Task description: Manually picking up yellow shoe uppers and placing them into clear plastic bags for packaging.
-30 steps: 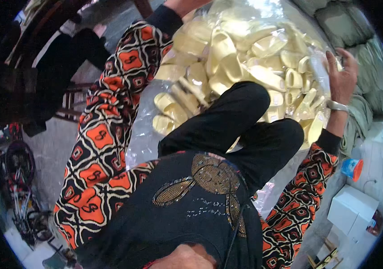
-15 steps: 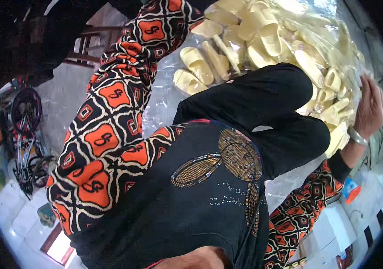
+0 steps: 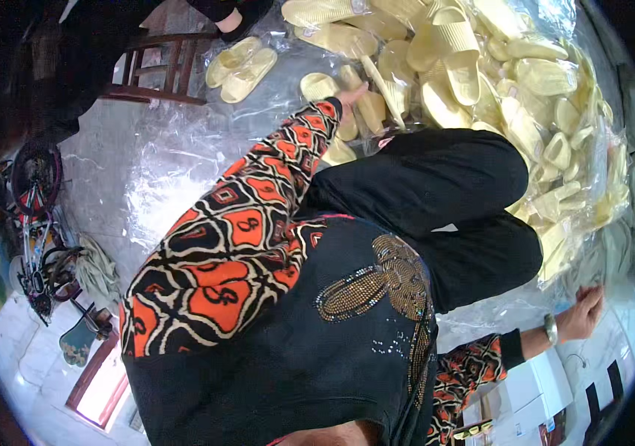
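A large heap of pale yellow slippers (image 3: 447,59) lies beyond my knees, in and on clear plastic sheeting (image 3: 176,141). My left hand (image 3: 352,95) reaches to the near left edge of the heap. Its fingers are stretched over a yellow slipper (image 3: 369,111) and appear to touch it. Off to the right, my right hand (image 3: 584,312), with a bangle at the wrist, is closed in a fist beside the plastic; whether anything is in it is hidden. A pair of yellow slippers (image 3: 242,70) lies apart from the heap, left of my left hand.
At the upper left stand a dark wooden chair (image 3: 161,67) and another person's foot (image 3: 230,21) in a dark shoe. A bicycle (image 3: 35,223) is by the wall at far left. White boxes (image 3: 533,386) sit at the lower right.
My left arm has come back from the far left of the heap to its near slippers. My right hand has left the heap's right edge, moved nearer to me and closed. The separate pair is now visible.
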The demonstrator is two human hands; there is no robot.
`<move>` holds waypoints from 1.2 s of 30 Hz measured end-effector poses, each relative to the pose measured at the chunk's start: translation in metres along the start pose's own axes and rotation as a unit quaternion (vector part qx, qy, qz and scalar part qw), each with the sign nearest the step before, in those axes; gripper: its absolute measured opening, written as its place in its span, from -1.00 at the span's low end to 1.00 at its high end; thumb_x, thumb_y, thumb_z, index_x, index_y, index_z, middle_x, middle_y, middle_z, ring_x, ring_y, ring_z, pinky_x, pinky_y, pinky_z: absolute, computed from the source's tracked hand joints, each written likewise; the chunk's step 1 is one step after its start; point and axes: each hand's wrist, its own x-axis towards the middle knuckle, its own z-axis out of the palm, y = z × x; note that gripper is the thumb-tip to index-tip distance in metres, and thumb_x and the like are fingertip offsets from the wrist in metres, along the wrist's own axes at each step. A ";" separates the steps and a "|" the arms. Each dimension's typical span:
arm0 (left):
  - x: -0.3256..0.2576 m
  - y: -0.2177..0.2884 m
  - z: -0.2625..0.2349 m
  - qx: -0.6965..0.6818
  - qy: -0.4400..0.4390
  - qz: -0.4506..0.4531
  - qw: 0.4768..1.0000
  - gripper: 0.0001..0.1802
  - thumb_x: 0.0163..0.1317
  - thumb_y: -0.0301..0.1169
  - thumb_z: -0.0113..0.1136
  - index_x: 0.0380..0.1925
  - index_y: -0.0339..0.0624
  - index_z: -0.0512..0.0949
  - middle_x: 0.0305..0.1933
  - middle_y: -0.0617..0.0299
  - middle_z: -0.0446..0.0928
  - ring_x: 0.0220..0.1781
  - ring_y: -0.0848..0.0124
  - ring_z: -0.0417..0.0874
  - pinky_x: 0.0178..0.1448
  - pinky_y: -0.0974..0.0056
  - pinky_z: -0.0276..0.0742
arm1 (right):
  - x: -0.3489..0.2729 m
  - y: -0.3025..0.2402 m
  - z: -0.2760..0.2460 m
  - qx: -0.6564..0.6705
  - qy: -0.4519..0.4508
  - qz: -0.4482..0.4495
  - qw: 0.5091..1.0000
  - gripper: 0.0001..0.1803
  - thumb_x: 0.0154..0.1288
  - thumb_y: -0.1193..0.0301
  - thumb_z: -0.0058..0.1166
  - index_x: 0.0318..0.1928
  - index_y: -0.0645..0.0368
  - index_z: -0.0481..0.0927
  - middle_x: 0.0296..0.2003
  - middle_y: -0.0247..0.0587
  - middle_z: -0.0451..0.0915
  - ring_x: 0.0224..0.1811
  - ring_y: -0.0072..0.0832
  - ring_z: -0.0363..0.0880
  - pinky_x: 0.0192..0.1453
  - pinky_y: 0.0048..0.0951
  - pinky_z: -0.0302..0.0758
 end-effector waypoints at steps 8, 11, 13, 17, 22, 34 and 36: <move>0.077 -0.083 -0.021 -0.184 0.240 -0.118 0.946 -0.73 0.00 -0.16 0.14 -0.44 -0.11 0.46 -0.59 0.26 0.45 -0.67 0.38 0.39 -0.65 0.25 0.31 | -0.032 -0.012 0.004 0.101 -0.006 0.058 0.993 -0.77 0.17 0.39 0.05 -0.30 0.34 0.56 -0.53 -0.21 0.53 -0.54 -0.63 0.45 -0.45 -0.65 0.43; 0.079 -0.059 -0.011 -0.194 0.136 -0.013 0.971 -0.88 0.05 -0.41 0.04 -0.60 -0.15 0.37 -0.71 0.31 0.29 -0.82 0.52 0.21 -0.81 0.41 0.07 | -0.030 -0.005 0.003 0.054 0.013 0.061 0.997 -0.78 0.17 0.39 0.05 -0.30 0.34 0.56 -0.56 -0.24 0.51 -0.56 -0.64 0.43 -0.46 -0.67 0.42; 0.062 -0.001 0.007 0.083 0.112 0.260 0.956 -0.89 0.06 -0.40 0.10 -0.52 -0.17 0.41 -0.62 0.28 0.36 -0.71 0.50 0.33 -0.72 0.43 0.22 | -0.028 0.005 -0.005 0.023 0.029 0.068 0.997 -0.77 0.17 0.38 0.05 -0.30 0.33 0.56 -0.58 -0.28 0.50 -0.58 -0.65 0.42 -0.48 -0.69 0.39; -0.020 0.115 -0.003 -0.157 0.008 0.187 0.970 -0.90 0.14 -0.39 0.05 -0.41 -0.19 0.44 -0.34 0.21 0.43 -0.28 0.43 0.47 -0.17 0.29 0.48 | -0.015 0.003 -0.003 0.024 -0.004 0.057 0.998 -0.76 0.18 0.35 0.04 -0.27 0.30 0.55 -0.59 -0.31 0.47 -0.58 -0.67 0.40 -0.50 -0.70 0.34; -0.116 0.209 -0.036 -0.434 -0.128 0.180 0.873 -0.80 0.20 -0.43 -0.06 -0.21 -0.31 0.37 -0.19 0.12 0.44 -0.14 0.35 0.47 0.00 0.15 0.44 | -0.004 -0.006 0.036 0.056 -0.070 0.052 0.995 -0.67 0.20 0.33 0.00 -0.09 0.27 0.46 -0.51 -0.30 0.50 -0.56 -0.69 0.41 -0.49 -0.69 0.33; -0.187 0.329 0.087 -0.493 -0.326 0.312 0.743 -0.72 0.25 -0.39 -0.18 -0.14 -0.39 0.31 -0.06 -0.01 0.38 0.01 0.17 0.39 0.15 0.04 0.25 | -0.028 -0.048 0.102 0.014 -0.173 -0.243 0.955 -0.54 0.14 0.53 -0.16 0.09 -0.07 0.37 -0.56 -0.13 0.52 -0.63 -0.37 0.44 -0.49 -0.37 0.37; -0.186 0.338 0.104 -0.508 -0.325 0.314 0.733 -0.72 0.26 -0.38 -0.19 -0.14 -0.39 0.31 -0.06 -0.01 0.38 0.01 0.17 0.39 0.16 0.03 0.24 | -0.033 -0.067 0.105 0.115 -0.270 -0.200 0.935 -0.69 0.15 0.46 -0.12 -0.06 0.06 0.50 -0.57 -0.11 0.53 -0.57 -0.38 0.49 -0.44 -0.40 0.40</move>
